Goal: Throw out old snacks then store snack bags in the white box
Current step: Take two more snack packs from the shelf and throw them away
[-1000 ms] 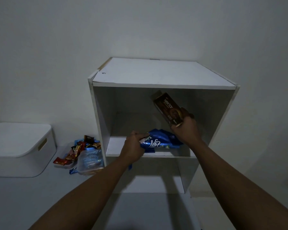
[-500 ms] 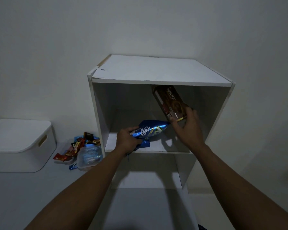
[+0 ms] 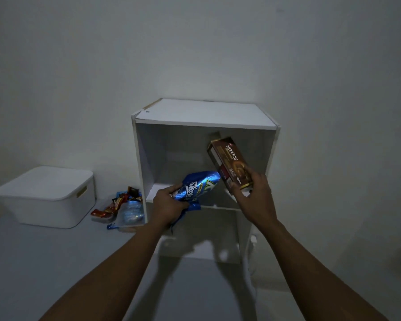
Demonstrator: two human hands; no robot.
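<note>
My left hand (image 3: 169, 205) grips a shiny blue snack bag (image 3: 198, 185) just in front of the white shelf unit (image 3: 204, 112). My right hand (image 3: 255, 193) holds a brown Nextar biscuit box (image 3: 229, 163) tilted up at the mouth of the upper compartment. A closed white box with a lid (image 3: 49, 195) sits on the floor at the left. Between it and the shelf unit lies a pile of small snack packets (image 3: 123, 207), red, brown and blue, with a clear pouch on top.
The shelf unit stands against a plain wall, with a lower compartment (image 3: 202, 235) below the shelf board. Grey floor (image 3: 44, 262) stretches in front of the white box and under my forearms.
Both hands have drawn back out of the upper compartment with the blue bag and the brown box. The bag is lifted off the shelf board. My view has pulled back and up.
</note>
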